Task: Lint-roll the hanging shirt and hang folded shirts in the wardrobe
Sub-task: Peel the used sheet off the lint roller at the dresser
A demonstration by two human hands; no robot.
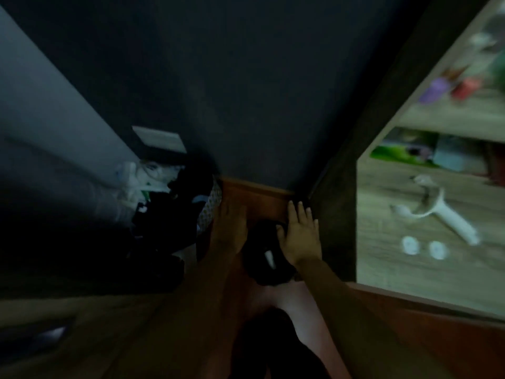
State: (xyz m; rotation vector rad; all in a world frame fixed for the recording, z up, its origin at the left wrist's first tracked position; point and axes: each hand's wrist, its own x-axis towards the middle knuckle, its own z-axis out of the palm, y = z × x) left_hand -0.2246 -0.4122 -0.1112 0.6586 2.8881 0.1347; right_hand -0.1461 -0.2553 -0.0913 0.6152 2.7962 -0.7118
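One dark folded shirt [269, 255] lies low in the wardrobe, on the reddish wooden floor [257, 198] by the right wall, a small white tag showing on top. Two hands reach in: the right hand [299, 236] lies flat on the shirt's right edge, fingers straight and spread, gripping nothing; the left hand [232, 228] rests just left of the shirt, fingers seemingly extended, though shadow hides the detail. One heap of clothes [164, 203] sits further left, too dark to sort. On the shelves [437, 119] to the right lie one white lint roller [448, 217] and two white discs [423, 246], all blurred.
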